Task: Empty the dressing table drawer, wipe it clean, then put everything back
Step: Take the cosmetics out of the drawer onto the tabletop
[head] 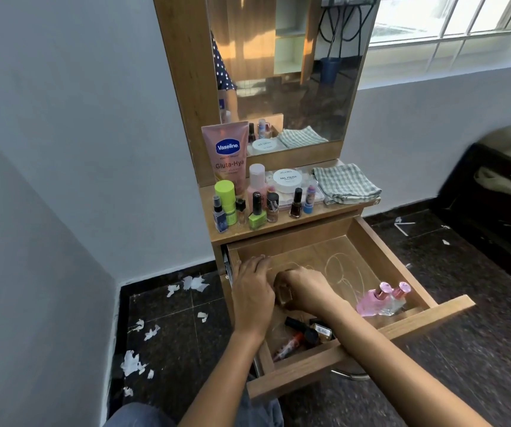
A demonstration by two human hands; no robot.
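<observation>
Drawer open, part emptied. Right hand has fingers curled round a small bottle, evidently to lift it out; left hand rests alongside, fingers loosely bent (grip unclear). Perfumes remain inside; cloth waits on top.

left arm: bare, enters from the bottom edge at 6 o'clock and runs up toward 12 o'clock
left hand: back facing up, fingers bent forward and downward, fingertips at 12 o'clock of the palm; what they touch is hidden
right arm: bare, enters from the bottom right at 5 o'clock and slants up toward 11 o'clock
right hand: just beside the left hand at its 3 o'clock, knuckles up, fingers curled round a small bottle between the two hands
wrists: both roughly straight, in line with the forearms
</observation>
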